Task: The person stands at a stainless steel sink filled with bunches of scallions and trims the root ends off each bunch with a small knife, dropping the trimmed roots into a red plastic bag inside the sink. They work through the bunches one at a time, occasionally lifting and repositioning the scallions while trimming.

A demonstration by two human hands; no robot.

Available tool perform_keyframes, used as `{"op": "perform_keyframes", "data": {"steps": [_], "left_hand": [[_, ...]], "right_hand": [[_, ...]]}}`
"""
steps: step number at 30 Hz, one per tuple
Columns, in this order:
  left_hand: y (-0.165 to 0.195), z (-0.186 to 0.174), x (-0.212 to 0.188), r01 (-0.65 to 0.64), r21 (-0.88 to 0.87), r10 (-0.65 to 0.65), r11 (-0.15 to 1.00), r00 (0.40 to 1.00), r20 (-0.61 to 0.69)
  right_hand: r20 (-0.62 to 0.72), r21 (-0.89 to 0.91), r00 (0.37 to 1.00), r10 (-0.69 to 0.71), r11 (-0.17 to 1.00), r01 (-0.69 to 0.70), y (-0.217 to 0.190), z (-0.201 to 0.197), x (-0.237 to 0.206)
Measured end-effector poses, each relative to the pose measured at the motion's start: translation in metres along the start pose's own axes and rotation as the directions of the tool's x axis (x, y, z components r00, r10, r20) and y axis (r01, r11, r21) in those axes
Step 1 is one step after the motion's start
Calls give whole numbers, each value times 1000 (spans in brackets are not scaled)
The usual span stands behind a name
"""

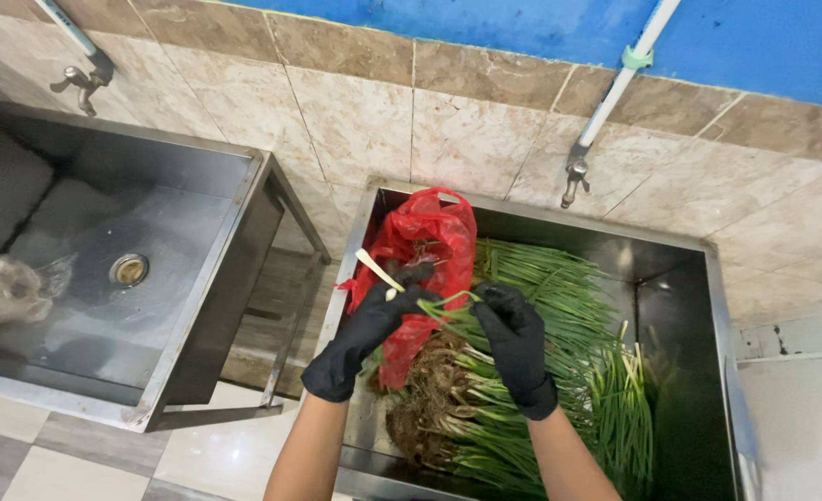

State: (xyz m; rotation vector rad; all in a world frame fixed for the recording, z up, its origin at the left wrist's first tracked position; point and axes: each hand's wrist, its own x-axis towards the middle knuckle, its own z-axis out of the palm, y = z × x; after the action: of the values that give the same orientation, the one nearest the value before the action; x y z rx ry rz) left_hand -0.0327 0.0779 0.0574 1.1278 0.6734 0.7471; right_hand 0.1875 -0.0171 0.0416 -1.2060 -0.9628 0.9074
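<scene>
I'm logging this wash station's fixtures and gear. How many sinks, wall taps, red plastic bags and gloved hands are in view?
Steel sinks: 2, the left sink and the right sink
Wall taps: 2, the left tap and the right tap
Red bag: 1
Black-gloved hands: 2, left hand and right hand
Total: 7
</scene>
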Motion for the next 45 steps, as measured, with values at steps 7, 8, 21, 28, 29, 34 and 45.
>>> {"op": "perform_keyframes", "data": {"steps": [7, 8, 21, 28, 29, 34, 45], "left_hand": [[-1, 6, -18, 52, 33, -56, 998, 991, 124], [-4, 6, -21, 54, 16, -55, 998, 994, 95], [-55, -40, -56, -18, 3, 17, 1000, 996, 90], [-63, -87, -108, 31, -150, -56, 988, 985, -162], [-64, -93, -118, 48, -114, -73, 992, 972, -223], [-71, -115, -146, 25, -223, -108, 975, 922, -372], [-90, -15, -82, -67, 140, 108, 988, 945, -308]], "right_hand": [[63, -272, 990, -130, 952, 142, -30, -13, 21], [81, -333, 988, -130, 931, 150, -31, -14, 22], [94, 707, 985, 146, 686, -169, 9, -4, 94], [-209, 555, 975, 73, 830, 57, 49, 82, 166], [-274, 504, 959, 69, 860, 82, 57, 94, 168], [127, -194, 961, -245, 944, 266, 95, 129, 137], [288, 127, 923, 256, 945, -301, 53, 98, -5]]}}
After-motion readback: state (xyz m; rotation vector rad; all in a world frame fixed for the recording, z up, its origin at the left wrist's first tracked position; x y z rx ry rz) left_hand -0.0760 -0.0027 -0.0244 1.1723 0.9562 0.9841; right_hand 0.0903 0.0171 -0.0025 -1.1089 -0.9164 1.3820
